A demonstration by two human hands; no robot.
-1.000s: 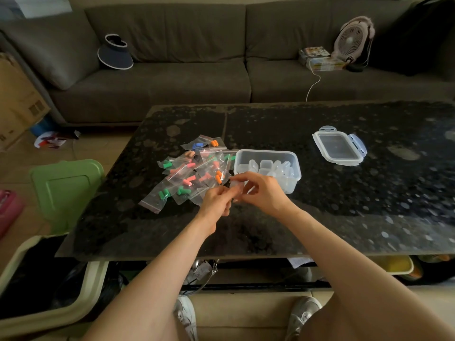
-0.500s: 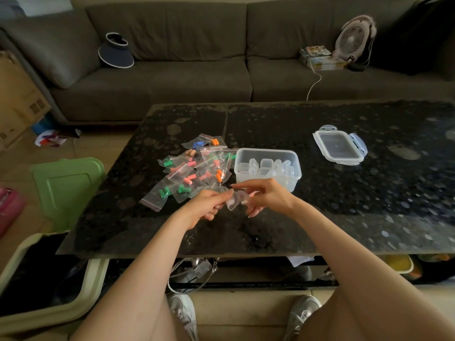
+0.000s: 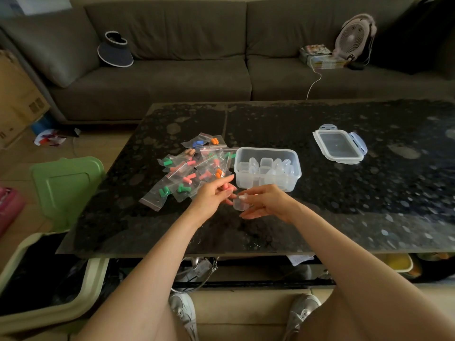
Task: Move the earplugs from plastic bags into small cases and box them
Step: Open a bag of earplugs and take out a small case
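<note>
The plastic bags (image 3: 183, 172) of earplugs (image 3: 163, 192) lie heaped on the table (image 3: 344, 205), just left of the hands. The left hand (image 3: 213, 196) hovers at the heap's near edge, fingers half spread; I cannot tell whether it pinches an earplug. The right hand (image 3: 267, 201) pinches one small case (image 3: 239, 205) just in front of the box (image 3: 283, 185). I worry that the slick clear case slips from so light a pinch, or that a loose earplug rolls off the near edge.

**Dim living room, grey sofa at the back**
A dark speckled table (image 3: 320, 217) stands before the sofa (image 3: 187, 77), which bears a visor (image 3: 115, 51), a fan (image 3: 353, 38) and magazines (image 3: 320, 57). On the pale floor (image 3: 98, 143): a cardboard box (image 3: 17, 94) and a green lid (image 3: 65, 185)
</note>
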